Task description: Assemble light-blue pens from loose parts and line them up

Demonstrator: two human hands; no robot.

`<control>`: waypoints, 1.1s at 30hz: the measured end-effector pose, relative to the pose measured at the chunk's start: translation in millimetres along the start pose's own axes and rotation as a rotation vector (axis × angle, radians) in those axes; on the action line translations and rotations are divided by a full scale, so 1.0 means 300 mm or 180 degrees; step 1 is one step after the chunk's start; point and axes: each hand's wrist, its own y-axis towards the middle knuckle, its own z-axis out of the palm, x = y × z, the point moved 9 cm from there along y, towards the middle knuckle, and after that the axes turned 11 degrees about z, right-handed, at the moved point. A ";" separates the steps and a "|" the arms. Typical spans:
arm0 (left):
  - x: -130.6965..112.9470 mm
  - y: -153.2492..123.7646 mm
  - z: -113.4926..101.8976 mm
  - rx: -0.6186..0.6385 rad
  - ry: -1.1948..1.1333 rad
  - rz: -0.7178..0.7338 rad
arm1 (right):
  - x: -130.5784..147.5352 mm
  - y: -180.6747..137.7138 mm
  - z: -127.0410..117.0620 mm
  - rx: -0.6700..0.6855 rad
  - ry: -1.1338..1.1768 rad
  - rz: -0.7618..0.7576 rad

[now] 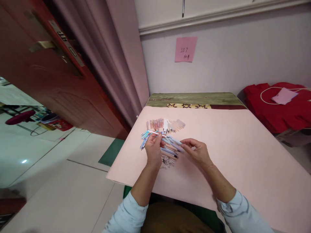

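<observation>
My left hand (pixel 154 149) pinches a thin white pen refill (pixel 153 132) with a dark tip, held over the heap of pen parts. To its right, the fingers of my right hand (pixel 198 152) close on one end of a light blue pen barrel (pixel 174 140). The refill's tip and the barrel's far end lie close together; whether they touch I cannot tell. Below my hands are lilac and peach pen barrels (pixel 170 152) and a pile of small whitish parts (pixel 167 163). Bluish pen pieces (pixel 145 135) lie left of my left hand, partly hidden by it.
Behind my hands lie a row of orange-pink pieces (pixel 156 123), white refills (pixel 165 125) and pale clear pieces (pixel 179 124). Pink paper (pixel 230 155) covers the table. A red cloth (pixel 274 113) is at the right, a wooden door (pixel 73 87) at the left.
</observation>
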 end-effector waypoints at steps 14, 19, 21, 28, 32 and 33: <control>-0.003 -0.032 0.048 0.0387 0.0161 -0.0009 | -0.003 -0.007 0.032 0.0229 0.0112 0.0112; -0.018 -0.030 0.055 0.0533 0.0199 0.0123 | -0.010 -0.007 0.054 0.0381 0.0031 0.0046; -0.024 -0.031 0.062 0.0620 0.0240 0.0166 | -0.011 -0.007 0.056 0.0396 0.0035 0.0043; -0.065 -0.006 0.040 0.0463 0.0368 0.0373 | 0.011 -0.015 0.055 0.0434 0.0010 0.0055; -0.085 0.013 0.016 0.0301 0.0368 0.0450 | 0.008 -0.014 0.048 0.0376 0.0062 0.0101; -0.086 0.013 0.016 0.0308 0.0368 0.0445 | 0.005 -0.013 0.047 0.0360 0.0060 0.0108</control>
